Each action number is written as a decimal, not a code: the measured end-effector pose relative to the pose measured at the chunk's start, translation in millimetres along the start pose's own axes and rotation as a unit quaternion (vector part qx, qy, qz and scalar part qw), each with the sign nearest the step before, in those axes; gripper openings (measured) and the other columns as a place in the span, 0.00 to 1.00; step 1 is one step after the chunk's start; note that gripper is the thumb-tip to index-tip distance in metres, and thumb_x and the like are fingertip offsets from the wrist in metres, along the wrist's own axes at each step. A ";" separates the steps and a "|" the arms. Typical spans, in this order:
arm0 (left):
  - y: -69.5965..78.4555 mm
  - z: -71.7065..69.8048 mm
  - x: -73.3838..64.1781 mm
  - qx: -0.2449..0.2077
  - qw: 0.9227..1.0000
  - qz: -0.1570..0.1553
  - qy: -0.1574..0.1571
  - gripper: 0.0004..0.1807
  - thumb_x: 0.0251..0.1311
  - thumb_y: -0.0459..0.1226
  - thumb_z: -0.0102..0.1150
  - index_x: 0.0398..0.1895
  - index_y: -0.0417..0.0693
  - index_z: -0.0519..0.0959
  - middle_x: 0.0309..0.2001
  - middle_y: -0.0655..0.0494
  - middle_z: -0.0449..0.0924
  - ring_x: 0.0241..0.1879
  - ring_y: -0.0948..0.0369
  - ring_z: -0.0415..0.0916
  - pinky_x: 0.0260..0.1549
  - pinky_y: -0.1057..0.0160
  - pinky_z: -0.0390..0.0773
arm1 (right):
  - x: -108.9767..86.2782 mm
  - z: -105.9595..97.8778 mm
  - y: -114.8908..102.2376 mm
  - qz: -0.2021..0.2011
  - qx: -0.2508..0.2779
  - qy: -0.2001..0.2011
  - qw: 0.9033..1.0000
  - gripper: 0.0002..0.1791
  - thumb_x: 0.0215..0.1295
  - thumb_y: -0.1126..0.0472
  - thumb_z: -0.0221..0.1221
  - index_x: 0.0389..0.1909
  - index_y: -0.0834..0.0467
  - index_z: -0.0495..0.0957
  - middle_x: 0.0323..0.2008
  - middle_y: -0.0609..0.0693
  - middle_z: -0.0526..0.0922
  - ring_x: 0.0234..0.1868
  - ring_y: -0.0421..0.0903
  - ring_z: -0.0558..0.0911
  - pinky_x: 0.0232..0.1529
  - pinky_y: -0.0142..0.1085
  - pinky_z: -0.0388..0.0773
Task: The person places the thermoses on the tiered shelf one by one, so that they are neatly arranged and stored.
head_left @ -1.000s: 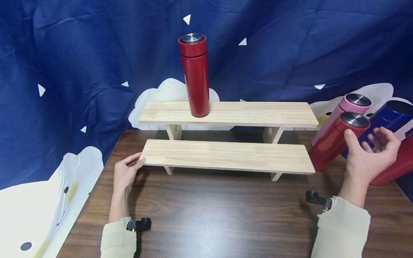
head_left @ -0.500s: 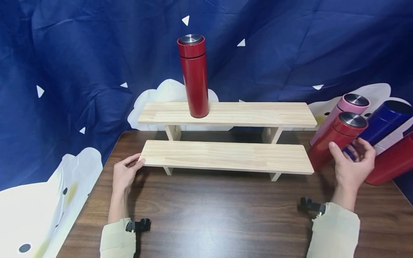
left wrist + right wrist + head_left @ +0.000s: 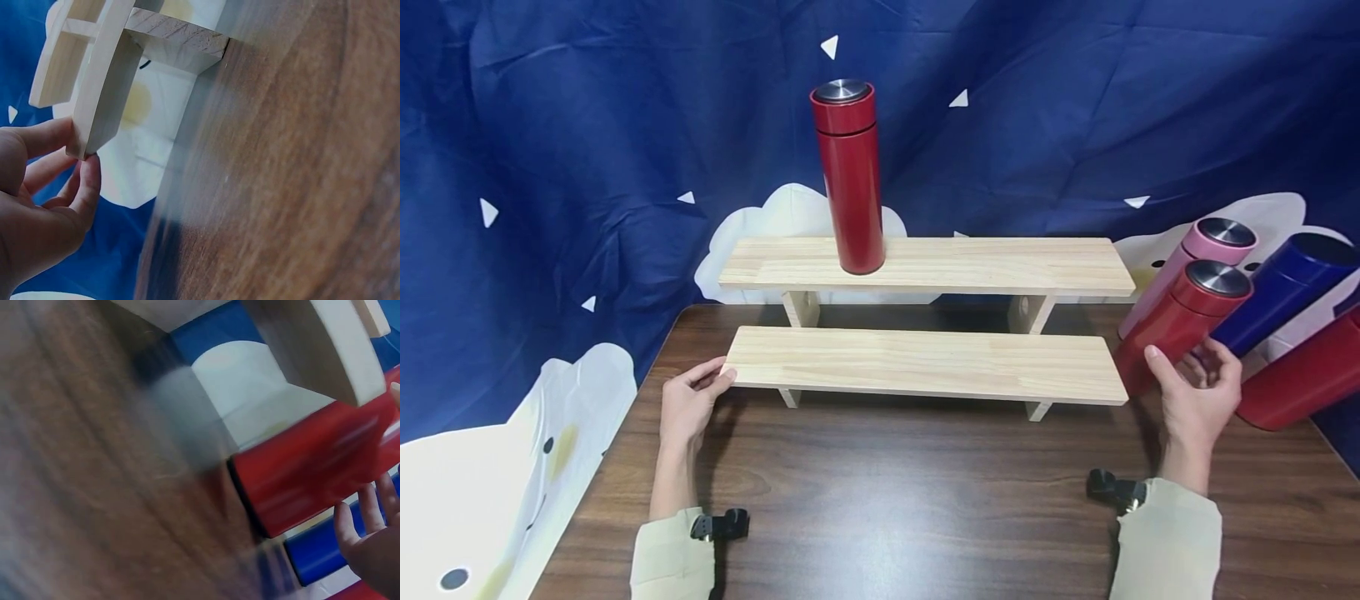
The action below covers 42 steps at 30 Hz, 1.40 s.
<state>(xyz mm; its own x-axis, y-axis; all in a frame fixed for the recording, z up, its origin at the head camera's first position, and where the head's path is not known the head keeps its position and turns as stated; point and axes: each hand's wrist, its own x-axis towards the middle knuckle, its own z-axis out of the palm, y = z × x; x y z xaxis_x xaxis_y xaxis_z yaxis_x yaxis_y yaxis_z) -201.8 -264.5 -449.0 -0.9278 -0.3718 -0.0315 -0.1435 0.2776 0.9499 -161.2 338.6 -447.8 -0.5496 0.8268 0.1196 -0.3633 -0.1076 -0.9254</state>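
Observation:
My left hand (image 3: 688, 408) pinches the front left corner of the lower wooden shelf (image 3: 925, 362), with the thumb and fingers on its end in the left wrist view. My right hand (image 3: 1198, 400) is beside a red thermos bottle (image 3: 1172, 329) with a steel lid, standing at the right end of that shelf. The thumb is at the bottle's near left side. The fingertips (image 3: 345, 519) meet or nearly meet its other side in the right wrist view; firm contact cannot be told. A second red thermos (image 3: 850, 179) stands upright on the upper shelf (image 3: 992, 262), left of its middle.
Behind the nearest red bottle stand a pink thermos (image 3: 1217, 242) and a dark blue thermos (image 3: 1292, 283). Another red bottle (image 3: 1307, 375) is at the far right. The brown wooden table (image 3: 880, 500) meets a blue patterned curtain (image 3: 625, 125).
My right hand has moved left and slightly down, bringing thumb and fingers to either side of the front red thermos. My left hand stays at the shelf corner. The bottles stay in place.

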 end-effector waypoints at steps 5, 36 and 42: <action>-1.3 -0.4 -0.5 0.001 1.000 -0.002 0.002 0.21 0.62 0.35 0.70 0.58 0.38 0.83 0.54 0.42 0.81 0.44 0.64 0.75 0.39 0.77 0.74 | -0.8 -0.8 7.5 0.018 -0.004 0.002 1.000 0.35 0.44 0.79 0.74 0.54 0.54 0.78 0.48 0.48 0.78 0.47 0.41 0.77 0.47 0.26 0.73; 1.7 -1.1 0.8 0.000 1.000 0.001 0.000 0.21 0.62 0.34 0.70 0.58 0.37 0.82 0.56 0.41 0.80 0.46 0.63 0.75 0.40 0.77 0.74 | 4.9 -2.6 21.4 0.078 -0.069 -0.022 0.994 0.44 0.46 0.79 0.75 0.64 0.50 0.73 0.57 0.46 0.76 0.57 0.42 0.74 0.58 0.27 0.70; 1.5 0.2 1.7 -0.003 1.000 -0.001 0.000 0.21 0.62 0.34 0.70 0.58 0.37 0.82 0.56 0.41 0.80 0.46 0.63 0.75 0.39 0.77 0.74 | 4.7 -1.2 20.9 0.056 -0.078 -0.019 0.995 0.42 0.45 0.79 0.74 0.63 0.51 0.74 0.55 0.47 0.78 0.56 0.43 0.75 0.64 0.33 0.68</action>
<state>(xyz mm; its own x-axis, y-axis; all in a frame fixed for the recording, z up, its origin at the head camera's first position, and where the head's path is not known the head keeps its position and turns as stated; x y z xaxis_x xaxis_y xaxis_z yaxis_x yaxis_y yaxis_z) -203.7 -264.5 -447.7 -0.9276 -0.3722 -0.0324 -0.1423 0.2717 0.9518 -170.5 340.9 -467.0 -0.6090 0.7929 0.0237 -0.1786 -0.1080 -0.9780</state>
